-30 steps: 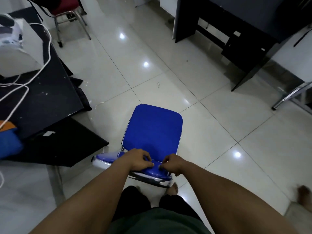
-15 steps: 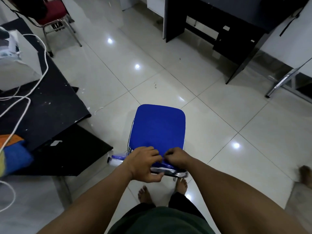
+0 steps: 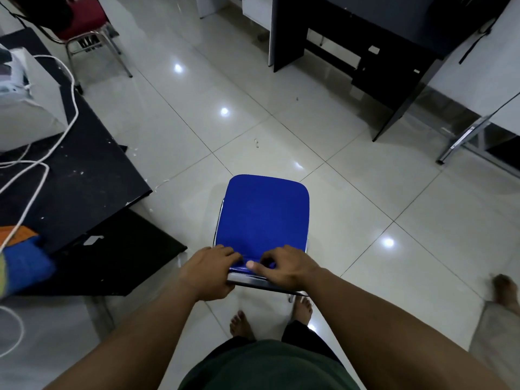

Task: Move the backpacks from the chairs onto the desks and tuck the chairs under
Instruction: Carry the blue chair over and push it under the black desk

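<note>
A blue chair (image 3: 263, 212) with a chrome frame stands on the tiled floor straight in front of me, its seat bare. My left hand (image 3: 210, 270) and my right hand (image 3: 284, 267) both grip the top of its backrest, side by side. A black desk (image 3: 70, 178) lies to my left, and another dark desk (image 3: 394, 29) stands at the far right. At the left edge, a blue and orange bag (image 3: 22, 263) rests on the near desk. A red chair (image 3: 84, 21) stands at the far left.
A white box (image 3: 28, 108) and white cables (image 3: 42, 161) lie on the left desk. Another person's bare foot (image 3: 506, 291) is at the right edge. A metal frame leg (image 3: 464, 136) stands at the right. My own bare feet (image 3: 242, 325) are behind the chair.
The blue chair has turned to face straight ahead and moved right, away from the left desk. Both hands kept their grip on the backrest while I stepped forward.
</note>
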`<act>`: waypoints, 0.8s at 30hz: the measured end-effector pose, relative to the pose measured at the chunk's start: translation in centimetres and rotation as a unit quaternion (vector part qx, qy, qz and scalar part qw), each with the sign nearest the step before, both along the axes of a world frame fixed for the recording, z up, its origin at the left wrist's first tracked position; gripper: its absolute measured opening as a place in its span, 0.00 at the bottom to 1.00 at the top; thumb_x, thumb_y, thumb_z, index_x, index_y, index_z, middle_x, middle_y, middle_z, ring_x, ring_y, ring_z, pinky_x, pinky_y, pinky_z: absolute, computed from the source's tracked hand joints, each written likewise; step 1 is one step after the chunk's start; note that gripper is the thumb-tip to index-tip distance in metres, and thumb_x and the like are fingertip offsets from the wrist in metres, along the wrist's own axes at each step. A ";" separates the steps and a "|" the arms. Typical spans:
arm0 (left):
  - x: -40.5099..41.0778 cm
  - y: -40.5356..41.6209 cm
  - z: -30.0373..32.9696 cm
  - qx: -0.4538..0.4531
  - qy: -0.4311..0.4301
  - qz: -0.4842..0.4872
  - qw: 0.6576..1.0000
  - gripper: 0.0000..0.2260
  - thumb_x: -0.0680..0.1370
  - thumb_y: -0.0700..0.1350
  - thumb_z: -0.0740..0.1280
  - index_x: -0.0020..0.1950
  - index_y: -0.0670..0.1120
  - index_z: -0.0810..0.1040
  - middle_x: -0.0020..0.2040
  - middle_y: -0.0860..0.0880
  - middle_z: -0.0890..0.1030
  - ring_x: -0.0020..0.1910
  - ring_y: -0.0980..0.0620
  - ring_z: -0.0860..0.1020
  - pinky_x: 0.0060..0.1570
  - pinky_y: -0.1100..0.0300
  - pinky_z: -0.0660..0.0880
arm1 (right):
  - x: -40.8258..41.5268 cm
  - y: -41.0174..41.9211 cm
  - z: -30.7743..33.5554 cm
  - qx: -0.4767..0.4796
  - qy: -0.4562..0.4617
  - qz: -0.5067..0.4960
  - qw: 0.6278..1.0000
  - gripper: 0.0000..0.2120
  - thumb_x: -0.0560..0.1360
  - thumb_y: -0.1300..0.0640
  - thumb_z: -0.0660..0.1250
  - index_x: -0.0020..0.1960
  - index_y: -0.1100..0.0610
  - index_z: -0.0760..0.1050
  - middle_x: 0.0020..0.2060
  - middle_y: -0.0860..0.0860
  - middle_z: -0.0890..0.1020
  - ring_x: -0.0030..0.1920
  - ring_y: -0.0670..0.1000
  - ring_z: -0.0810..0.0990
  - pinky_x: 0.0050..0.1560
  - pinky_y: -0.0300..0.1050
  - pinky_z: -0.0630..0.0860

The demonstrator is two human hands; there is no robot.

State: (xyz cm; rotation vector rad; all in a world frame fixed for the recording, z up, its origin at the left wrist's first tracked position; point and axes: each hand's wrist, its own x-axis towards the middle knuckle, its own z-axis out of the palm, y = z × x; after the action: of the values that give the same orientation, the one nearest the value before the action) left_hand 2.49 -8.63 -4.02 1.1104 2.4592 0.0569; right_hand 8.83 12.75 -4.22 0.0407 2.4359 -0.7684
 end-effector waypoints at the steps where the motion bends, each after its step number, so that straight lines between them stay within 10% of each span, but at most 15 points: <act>1: 0.0 0.3 0.0 -0.007 -0.010 -0.003 1.000 0.24 0.71 0.60 0.65 0.66 0.58 0.72 0.60 0.57 0.78 0.57 0.54 0.76 0.56 0.58 0.73 | 0.0 0.0 0.1 0.017 0.012 0.024 1.000 0.41 0.67 0.18 0.45 0.51 0.47 0.80 0.41 0.46 0.82 0.42 0.49 0.78 0.45 0.50 0.78; 7: 0.1 0.5 -0.5 -0.046 -0.020 0.006 0.999 0.25 0.75 0.50 0.64 0.73 0.58 0.67 0.63 0.53 0.78 0.58 0.50 0.77 0.57 0.55 0.73 | 0.2 -0.8 0.3 0.087 -0.002 0.133 0.987 0.34 0.66 0.20 0.57 0.53 0.48 0.75 0.39 0.47 0.80 0.39 0.49 0.78 0.42 0.47 0.76; 12: 0.4 0.6 -0.5 -0.049 0.002 -0.005 0.999 0.23 0.78 0.49 0.63 0.74 0.56 0.66 0.65 0.51 0.77 0.58 0.50 0.78 0.58 0.56 0.73 | 2.9 -3.3 0.3 0.181 0.078 0.018 0.980 0.14 0.71 0.47 0.65 0.55 0.50 0.74 0.47 0.51 0.81 0.45 0.56 0.80 0.46 0.48 0.73; 24: 0.6 1.0 -0.4 -0.063 0.048 -0.005 0.997 0.24 0.79 0.46 0.64 0.75 0.57 0.65 0.69 0.52 0.76 0.61 0.48 0.78 0.58 0.53 0.75 | 3.7 -2.9 -0.6 0.171 0.118 0.015 0.978 0.19 0.75 0.52 0.62 0.65 0.51 0.72 0.56 0.51 0.82 0.51 0.54 0.80 0.50 0.49 0.76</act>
State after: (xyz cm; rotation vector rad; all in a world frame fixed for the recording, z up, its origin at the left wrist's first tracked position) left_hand 3.13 -7.62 -4.40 1.0952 2.5027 -0.1555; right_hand 12.54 9.85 -4.85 0.0467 2.7630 -0.3472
